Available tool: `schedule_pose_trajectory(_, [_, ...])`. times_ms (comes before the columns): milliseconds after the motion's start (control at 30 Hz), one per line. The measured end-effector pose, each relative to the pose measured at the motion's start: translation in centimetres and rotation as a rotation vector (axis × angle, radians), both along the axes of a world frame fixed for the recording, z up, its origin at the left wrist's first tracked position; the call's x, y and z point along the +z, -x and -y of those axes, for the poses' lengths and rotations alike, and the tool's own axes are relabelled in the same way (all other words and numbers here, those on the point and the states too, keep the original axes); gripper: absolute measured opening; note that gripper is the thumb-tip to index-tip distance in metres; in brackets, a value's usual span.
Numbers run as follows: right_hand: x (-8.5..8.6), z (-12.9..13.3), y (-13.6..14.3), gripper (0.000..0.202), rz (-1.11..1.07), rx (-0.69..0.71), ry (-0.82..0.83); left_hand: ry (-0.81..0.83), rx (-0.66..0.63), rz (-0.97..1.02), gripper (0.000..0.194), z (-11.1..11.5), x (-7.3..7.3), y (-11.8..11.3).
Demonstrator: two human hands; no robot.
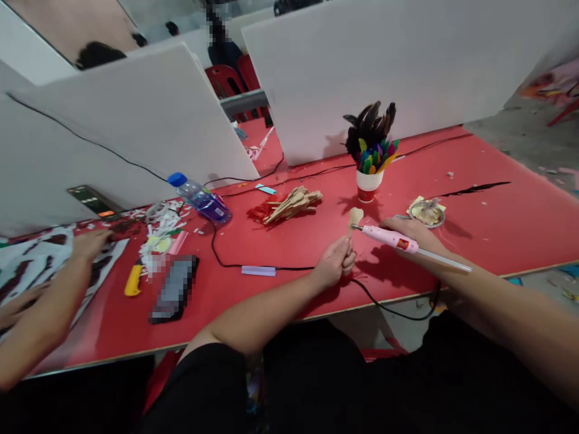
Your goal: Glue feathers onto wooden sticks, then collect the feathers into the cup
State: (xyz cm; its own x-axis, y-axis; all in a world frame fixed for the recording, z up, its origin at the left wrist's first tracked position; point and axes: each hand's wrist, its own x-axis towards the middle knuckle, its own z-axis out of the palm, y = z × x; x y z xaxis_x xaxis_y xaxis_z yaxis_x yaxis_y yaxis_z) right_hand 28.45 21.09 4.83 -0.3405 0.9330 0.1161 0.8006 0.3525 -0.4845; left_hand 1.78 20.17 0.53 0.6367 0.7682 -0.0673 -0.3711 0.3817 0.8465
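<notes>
My left hand (pixel 335 262) pinches the thin stem of a pale wooden stick with a flat, rounded head (pixel 356 215), held upright above the red table. In my right hand (pixel 412 232) is a pink hot glue gun (pixel 389 237), a clear glue stick poking out of its back end. Its metal nozzle points left and meets or nearly meets the stick just below the head. The gun partly covers my right fingers. Behind my hands stands a red and white paper cup (pixel 367 188) of dark and coloured feathers (pixel 373 144).
Similar pale sticks (pixel 295 205) lie bundled on red plastic. A small dish (pixel 427 213) with a dark feather sits right. Left are a bottle (pixel 201 198), phone (pixel 174 289), yellow-handled tool (pixel 133 281) and a co-worker's arm (pixel 67 289). A black cord (pixel 294 267) crosses the table; white boards stand behind.
</notes>
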Motion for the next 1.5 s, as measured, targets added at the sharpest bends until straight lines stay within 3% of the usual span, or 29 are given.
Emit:
schedule_pose_trajectory(200, [1.3, 1.8, 0.8, 0.015, -0.030, 0.056, -0.089, -0.063, 0.028, 0.029, 0.068, 2.9, 1.6, 0.2])
schedule_pose_trajectory(467, [2.3, 5.2, 1.8, 0.016, -0.068, 0.159, -0.237, -0.097, 0.161, -0.035, 0.067, 10.0, 4.0, 1.1])
schedule_pose_trajectory(533, [2.6, 5.5, 1.6, 0.016, -0.099, 0.080, -0.274, -0.107, 0.173, -0.065, 0.067, 11.9, 5.1, 1.6])
schedule_pose_trajectory(667, [3.8, 7.0, 0.7, 0.027, -0.279, -0.289, -0.346, -0.107, 0.190, -0.062, 0.063, 15.5, 7.4, 2.8])
schedule_pose_trajectory(733, [4.1, 8.5, 0.4, 0.035, -0.395, -0.346, -0.300, -0.096, 0.230, -0.047, 0.060, 16.7, 8.5, 3.3])
schedule_pose_trajectory(900, [2.7, 11.6, 1.0, 0.037, -0.544, -0.154, -0.075, -0.132, 0.336, -0.071, 0.055, 17.8, 10.3, 4.4])
schedule_pose_trajectory(1000, [1.5, 11.4, 1.8, 0.044, -0.693, -0.101, 0.078, -0.164, 0.378, -0.123, 0.054, 17.3, 9.4, 5.5])
schedule_pose_trajectory(1100, [0.9, 10.3, 1.9, 0.045, -0.986, 0.008, 0.381, -0.225, 0.455, -0.288, 0.058, 16.1, 6.6, 7.8])
schedule_pose_trajectory(1167, [0.7, 9.7, 1.4, 0.047, -1.121, 0.080, 0.617, -0.327, 0.548, -0.518, 0.058, 15.3, 4.3, 10.3])
schedule_pose_trajectory(1233, [0.5, 9.5, 0.6, 0.048, -1.143, 0.113, 0.795, -0.497, 0.622, -0.903, 0.050, 14.6, 2.4, 13.3])
schedule_pose_trajectory(1300, [-0.1, 9.3, 0.0, 0.047, -1.110, 0.108, 0.878, -0.624, 0.628, -1.316, 0.043, 14.1, 1.3, 16.5])
schedule_pose_trajectory(1367, [-1.0, 8.9, 0.1, 0.045, -1.059, 0.092, 0.898, -0.659, 0.612, -1.588, 0.041, 13.8, 1.0, 19.4])
schedule_pose_trajectory(1500, [-1.8, 7.3, 2.2, 0.044, -0.979, 0.174, 0.914, -0.592, 0.662, -1.695, 0.042, 12.6, 0.9, 22.5])
